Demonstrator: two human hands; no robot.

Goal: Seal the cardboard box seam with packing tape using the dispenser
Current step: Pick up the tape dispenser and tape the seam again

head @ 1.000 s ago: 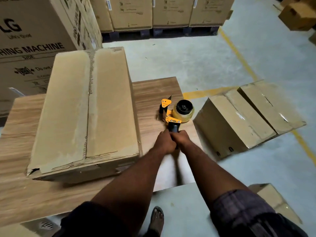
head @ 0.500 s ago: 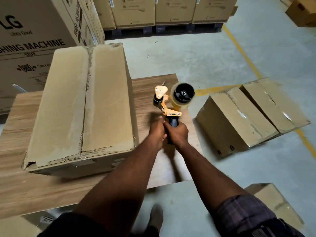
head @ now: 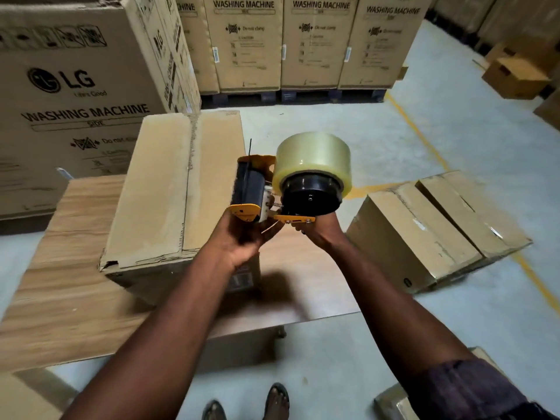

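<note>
A long cardboard box [head: 157, 189] lies on the wooden table [head: 60, 298], its centre seam [head: 189, 183] running away from me. A yellow and black tape dispenser [head: 260, 192] with a clear tape roll [head: 313, 159] is raised in the air above the table's right part, right of the box. My right hand [head: 321, 231] grips its handle from below. My left hand [head: 239, 237] holds the dispenser's front end, by the roller, from beneath.
Two cardboard boxes [head: 436, 225] lie on the concrete floor right of the table. Large washing machine cartons [head: 78, 95] stand left and behind, on pallets. A small box [head: 515, 75] sits far right. Another box [head: 394, 401] is by my feet.
The dispenser has been lifted from the table up toward me and turned, so the roll now faces up. My left hand moved from the handle to the dispenser's front end.
</note>
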